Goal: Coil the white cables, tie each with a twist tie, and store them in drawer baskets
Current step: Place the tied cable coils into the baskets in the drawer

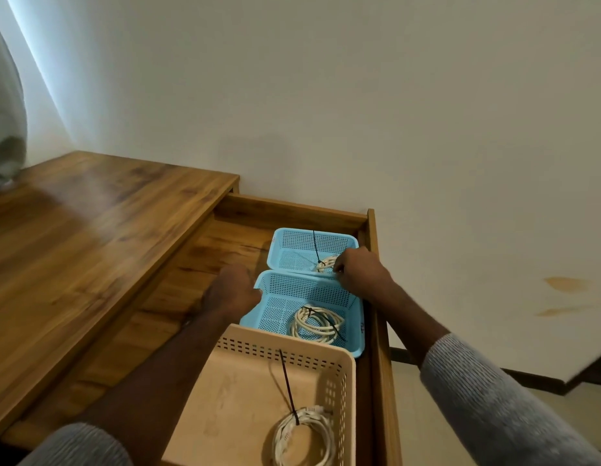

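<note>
Three baskets sit in a row inside the open wooden drawer (292, 210). In the far blue basket (292, 245) lies a coiled white cable (326, 263) tied with a black tie, and my right hand (359, 270) grips that coil at its right side. My left hand (230, 290) holds the left rim of the middle blue basket (279, 297), which contains a second tied white coil (317, 322). The near beige basket (235, 391) holds a third white coil (304, 435) with a long black tie sticking up.
A wooden desk top (90, 230) stretches to the left of the drawer. The drawer's right wall (381, 331) runs close along the baskets. A white wall rises behind, and tiled floor shows at the lower right.
</note>
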Demonstrator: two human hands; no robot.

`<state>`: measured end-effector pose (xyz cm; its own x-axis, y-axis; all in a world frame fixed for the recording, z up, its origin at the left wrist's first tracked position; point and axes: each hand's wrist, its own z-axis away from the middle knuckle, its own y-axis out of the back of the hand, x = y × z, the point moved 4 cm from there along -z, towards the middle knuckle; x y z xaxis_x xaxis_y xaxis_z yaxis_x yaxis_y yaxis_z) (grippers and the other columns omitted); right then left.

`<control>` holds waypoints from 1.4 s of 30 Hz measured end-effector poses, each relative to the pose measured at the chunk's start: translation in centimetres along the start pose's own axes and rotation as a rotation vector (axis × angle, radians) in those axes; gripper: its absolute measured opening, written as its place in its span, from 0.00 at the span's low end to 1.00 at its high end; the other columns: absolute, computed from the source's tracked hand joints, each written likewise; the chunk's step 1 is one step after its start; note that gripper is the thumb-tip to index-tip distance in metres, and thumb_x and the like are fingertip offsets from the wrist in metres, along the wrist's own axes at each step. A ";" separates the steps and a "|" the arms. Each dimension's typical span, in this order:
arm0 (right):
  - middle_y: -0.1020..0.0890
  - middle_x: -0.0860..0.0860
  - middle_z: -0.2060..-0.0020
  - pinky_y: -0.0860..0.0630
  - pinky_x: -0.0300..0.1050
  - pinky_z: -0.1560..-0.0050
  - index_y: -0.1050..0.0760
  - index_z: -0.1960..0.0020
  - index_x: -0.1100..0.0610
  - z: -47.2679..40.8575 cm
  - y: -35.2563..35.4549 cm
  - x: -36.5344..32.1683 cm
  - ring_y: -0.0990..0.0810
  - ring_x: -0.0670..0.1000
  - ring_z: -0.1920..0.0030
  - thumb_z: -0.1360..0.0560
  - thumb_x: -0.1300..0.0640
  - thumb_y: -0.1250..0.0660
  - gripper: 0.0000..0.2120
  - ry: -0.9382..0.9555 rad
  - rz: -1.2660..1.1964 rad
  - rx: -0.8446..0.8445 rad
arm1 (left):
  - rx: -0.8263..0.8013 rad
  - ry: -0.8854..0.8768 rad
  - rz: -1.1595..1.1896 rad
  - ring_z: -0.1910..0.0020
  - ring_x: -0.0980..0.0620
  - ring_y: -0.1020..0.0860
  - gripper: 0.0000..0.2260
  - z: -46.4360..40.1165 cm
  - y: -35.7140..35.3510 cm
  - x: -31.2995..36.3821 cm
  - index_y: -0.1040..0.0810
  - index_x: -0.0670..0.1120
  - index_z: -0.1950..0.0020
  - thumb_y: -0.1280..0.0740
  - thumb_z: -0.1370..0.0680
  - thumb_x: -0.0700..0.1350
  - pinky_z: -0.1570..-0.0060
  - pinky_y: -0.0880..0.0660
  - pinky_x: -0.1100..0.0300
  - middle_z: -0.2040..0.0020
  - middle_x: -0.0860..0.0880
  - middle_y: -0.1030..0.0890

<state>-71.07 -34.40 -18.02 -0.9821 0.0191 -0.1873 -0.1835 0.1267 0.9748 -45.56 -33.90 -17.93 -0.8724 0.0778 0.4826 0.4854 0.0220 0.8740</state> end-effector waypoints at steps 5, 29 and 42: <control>0.14 0.53 0.55 0.17 0.47 0.58 0.14 0.49 0.57 -0.2 -0.1 -0.2 0.17 0.52 0.56 0.26 0.56 0.27 0.07 0.022 0.000 0.003 | -0.017 -0.015 0.011 0.65 0.52 0.18 0.10 0.0 0.0 0.0 0.23 0.46 0.63 0.26 0.26 0.47 0.63 0.17 0.53 0.61 0.48 0.17; 0.16 0.45 0.60 0.21 0.40 0.61 0.16 0.55 0.54 21.8 -1.2 0.3 0.19 0.46 0.60 0.26 0.63 0.26 0.05 -0.204 -0.957 0.769 | -0.027 -0.430 0.275 0.65 0.56 0.21 0.10 18.2 -1.1 10.7 0.15 0.49 0.62 0.27 0.29 0.55 0.62 0.23 0.58 0.68 0.55 0.20; 0.14 0.48 0.44 0.20 0.46 0.41 0.16 0.42 0.60 23.5 -2.8 2.5 0.18 0.48 0.39 0.23 0.64 0.29 0.11 0.027 -1.217 0.472 | -0.026 -0.410 0.100 0.58 0.55 0.20 0.16 23.3 -3.1 11.7 0.15 0.50 0.47 0.24 0.31 0.55 0.56 0.19 0.58 0.57 0.53 0.16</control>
<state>-72.01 -11.44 -24.08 -0.2000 -0.3730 -0.9060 -0.9228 0.3825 0.0462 -55.89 -9.83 -16.32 -0.7233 0.4683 0.5076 0.5606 -0.0310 0.8275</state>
